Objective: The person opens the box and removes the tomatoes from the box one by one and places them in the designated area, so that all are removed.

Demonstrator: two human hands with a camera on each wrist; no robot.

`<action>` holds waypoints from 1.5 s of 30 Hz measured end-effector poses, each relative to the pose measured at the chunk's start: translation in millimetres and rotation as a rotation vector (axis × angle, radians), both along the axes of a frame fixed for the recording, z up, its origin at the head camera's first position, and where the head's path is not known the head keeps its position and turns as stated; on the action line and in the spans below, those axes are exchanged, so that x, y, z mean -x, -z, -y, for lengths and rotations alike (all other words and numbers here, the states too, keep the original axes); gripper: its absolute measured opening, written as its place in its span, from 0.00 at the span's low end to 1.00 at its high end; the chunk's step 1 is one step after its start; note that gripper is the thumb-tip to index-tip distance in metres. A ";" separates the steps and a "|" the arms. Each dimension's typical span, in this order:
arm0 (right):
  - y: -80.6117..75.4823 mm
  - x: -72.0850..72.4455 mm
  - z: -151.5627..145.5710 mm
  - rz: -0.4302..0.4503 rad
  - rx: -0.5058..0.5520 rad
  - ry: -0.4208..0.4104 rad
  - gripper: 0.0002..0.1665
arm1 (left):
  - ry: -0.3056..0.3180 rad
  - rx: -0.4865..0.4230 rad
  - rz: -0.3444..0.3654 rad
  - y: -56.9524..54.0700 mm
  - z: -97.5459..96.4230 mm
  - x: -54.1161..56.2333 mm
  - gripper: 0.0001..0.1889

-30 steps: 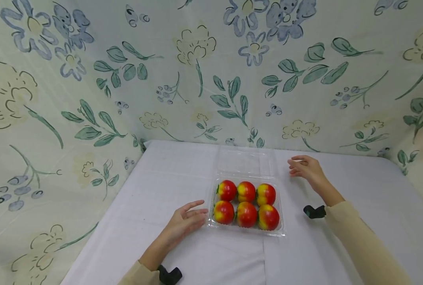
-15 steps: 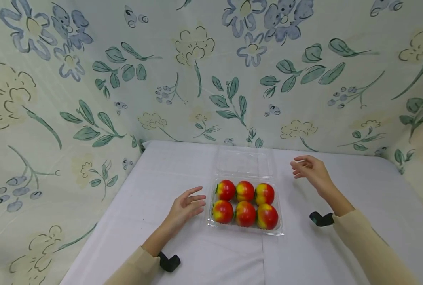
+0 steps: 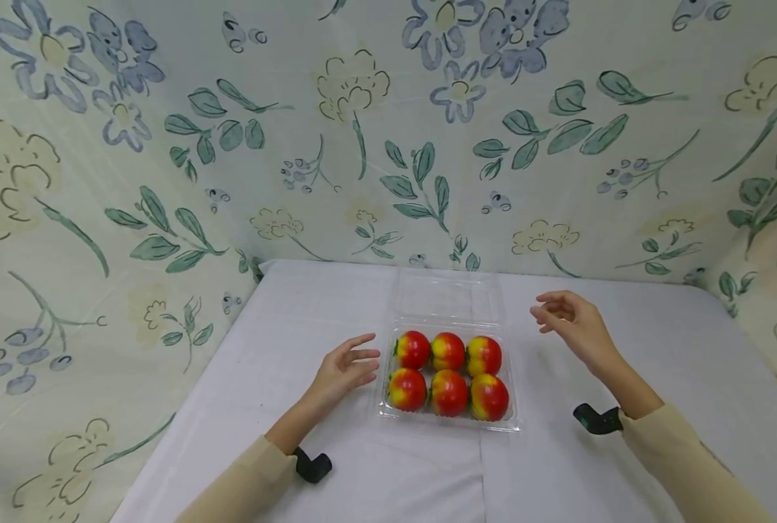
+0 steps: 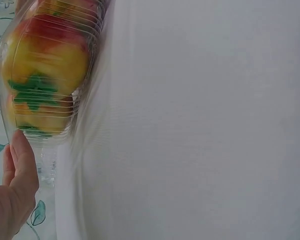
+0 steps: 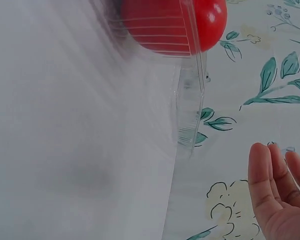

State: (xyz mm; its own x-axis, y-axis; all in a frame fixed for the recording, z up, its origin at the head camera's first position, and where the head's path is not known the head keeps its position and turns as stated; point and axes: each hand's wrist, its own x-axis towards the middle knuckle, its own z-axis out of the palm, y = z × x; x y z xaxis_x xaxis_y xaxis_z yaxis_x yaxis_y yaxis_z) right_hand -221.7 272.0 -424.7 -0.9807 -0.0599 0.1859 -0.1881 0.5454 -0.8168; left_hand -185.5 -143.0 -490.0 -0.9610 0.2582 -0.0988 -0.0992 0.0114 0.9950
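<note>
A clear plastic clamshell box sits on the table with its lid laid back behind it. Inside, in two rows, are several round red-and-yellow fruits; green leafy tops show in the left wrist view, where the fruits are seen through the ribbed wall. My left hand hovers just left of the box, fingers relaxed and holding nothing. To the right of the lid, my right hand is raised with loosely bent fingers, apart from the box and holding nothing.
A white cloth covers the table. Floral fabric hangs behind it and along both sides. Black wrist mounts stick out below each wrist.
My left hand has drawn slightly up and away from the box's left side. The right hand has shifted a little right, then slightly down. Box and fruits stay put.
</note>
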 end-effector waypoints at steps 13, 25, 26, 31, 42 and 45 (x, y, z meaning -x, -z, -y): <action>-1.3 -28.3 13.9 -0.003 0.044 -0.067 0.21 | -0.004 0.027 0.022 0.1 -4.9 7.9 0.30; 4.6 -45.9 28.0 -0.005 0.075 -0.159 0.18 | 0.025 0.008 0.019 4.4 -9.0 12.0 0.30; 5.4 -47.1 29.3 -0.009 0.076 -0.165 0.18 | 0.029 0.013 0.017 4.9 -9.2 12.4 0.29; 10.0 -52.4 33.2 -0.024 0.088 -0.211 0.18 | 0.037 0.032 0.009 6.0 -10.4 13.8 0.28; 22.6 -59.0 39.8 -0.049 0.106 -0.336 0.21 | 0.035 0.063 0.000 6.2 -13.8 14.2 0.27; 25.2 -60.5 40.3 -0.059 0.079 -0.345 0.22 | 0.035 0.061 0.001 6.0 -14.4 14.1 0.27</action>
State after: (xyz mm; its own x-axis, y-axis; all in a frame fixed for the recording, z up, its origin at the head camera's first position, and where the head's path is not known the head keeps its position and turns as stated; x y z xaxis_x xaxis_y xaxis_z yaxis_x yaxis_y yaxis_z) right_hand -161.2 231.6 -449.9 -0.8929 -0.3684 0.2591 -0.3982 0.3771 -0.8362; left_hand -199.7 -128.5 -496.0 -0.9515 0.2849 -0.1163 -0.0987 0.0756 0.9922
